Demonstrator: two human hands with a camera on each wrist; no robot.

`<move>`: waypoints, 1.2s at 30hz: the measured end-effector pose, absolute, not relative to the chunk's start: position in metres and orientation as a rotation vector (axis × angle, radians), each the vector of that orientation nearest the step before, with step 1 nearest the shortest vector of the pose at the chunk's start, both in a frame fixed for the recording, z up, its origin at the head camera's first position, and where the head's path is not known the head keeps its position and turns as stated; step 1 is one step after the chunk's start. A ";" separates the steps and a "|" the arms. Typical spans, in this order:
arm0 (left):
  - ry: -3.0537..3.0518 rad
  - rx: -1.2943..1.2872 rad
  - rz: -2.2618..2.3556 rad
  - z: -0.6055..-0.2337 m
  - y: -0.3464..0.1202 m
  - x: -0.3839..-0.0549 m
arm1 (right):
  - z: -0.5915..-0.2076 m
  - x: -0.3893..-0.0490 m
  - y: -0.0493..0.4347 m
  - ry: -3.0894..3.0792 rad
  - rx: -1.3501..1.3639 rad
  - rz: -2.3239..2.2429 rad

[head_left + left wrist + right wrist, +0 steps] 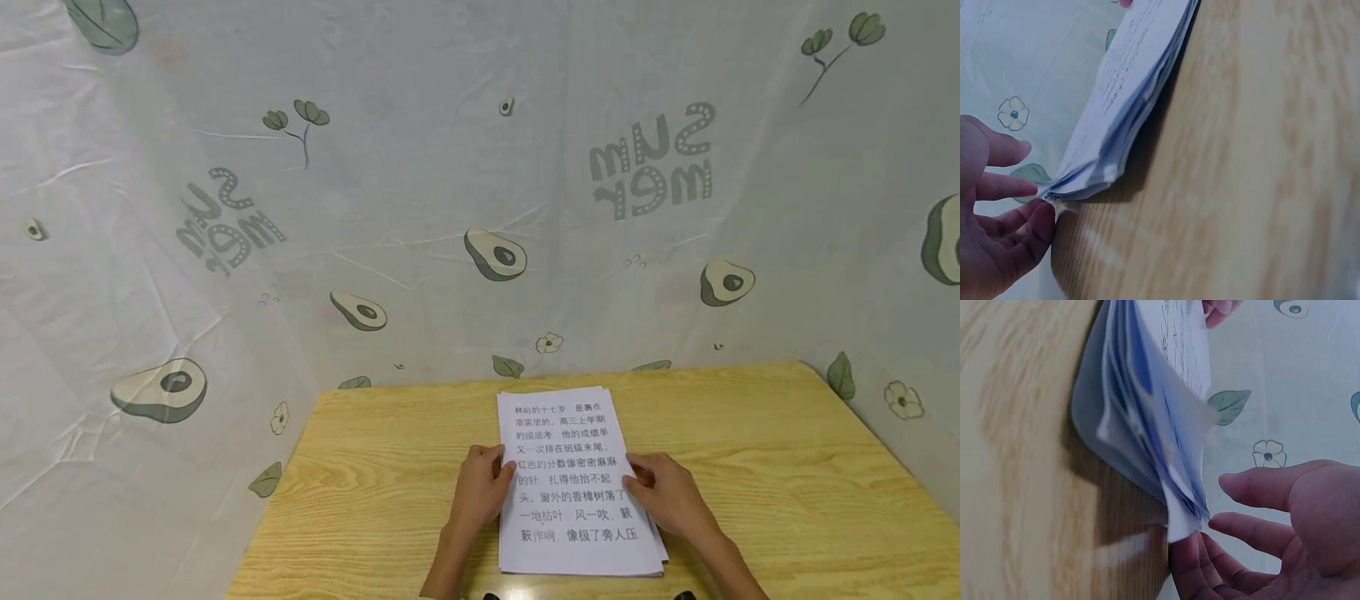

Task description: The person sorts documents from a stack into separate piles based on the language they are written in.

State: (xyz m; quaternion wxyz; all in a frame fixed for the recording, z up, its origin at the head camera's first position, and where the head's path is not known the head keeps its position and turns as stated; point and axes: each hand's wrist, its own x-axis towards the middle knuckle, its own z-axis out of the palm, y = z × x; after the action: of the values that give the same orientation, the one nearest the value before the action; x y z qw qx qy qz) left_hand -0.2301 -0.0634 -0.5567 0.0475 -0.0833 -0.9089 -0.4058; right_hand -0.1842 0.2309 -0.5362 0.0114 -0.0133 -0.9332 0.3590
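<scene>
A stack of white printed sheets [577,557], with lines of large Chinese characters on top, lies between both hands. At its left side edge is my left hand [480,487]. The left wrist view shows fingertips right at the edge of the stack [1110,94], with the thumb standing apart from the paper. My right hand [670,498] meets the opposite side edge. Seen from the right wrist, its fingers [1188,562] touch the sheets' edges [1182,509] while the thumb is held away. The sheets are uneven, some fanned apart, one corner jutting out at the lower right.
The stack sits over a light wood-grain table [382,500]. Behind and beside the table hangs a pale curtain [420,150] printed with avocados, leaves and lettering. Two small dark objects poke in at the bottom edge of the head view.
</scene>
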 end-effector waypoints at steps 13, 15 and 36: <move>-2.742 -0.219 -1.290 -0.558 -0.059 -0.230 | -0.539 -0.186 0.229 -2.906 -0.074 1.164; -2.746 -0.206 -1.306 -0.556 -0.059 -0.229 | -0.538 -0.186 0.228 -2.907 -0.070 1.151; -2.647 -0.285 -1.417 -0.546 -0.060 -0.226 | -0.525 -0.182 0.218 -2.733 -0.172 1.235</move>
State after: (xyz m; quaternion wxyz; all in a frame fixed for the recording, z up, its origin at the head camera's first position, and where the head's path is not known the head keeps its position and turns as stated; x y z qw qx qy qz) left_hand -0.2261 -0.0597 -0.5459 0.0630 -0.0944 -0.8759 -0.4689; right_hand -0.1821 0.2180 -0.5250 0.0687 -0.0572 -0.9077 0.4100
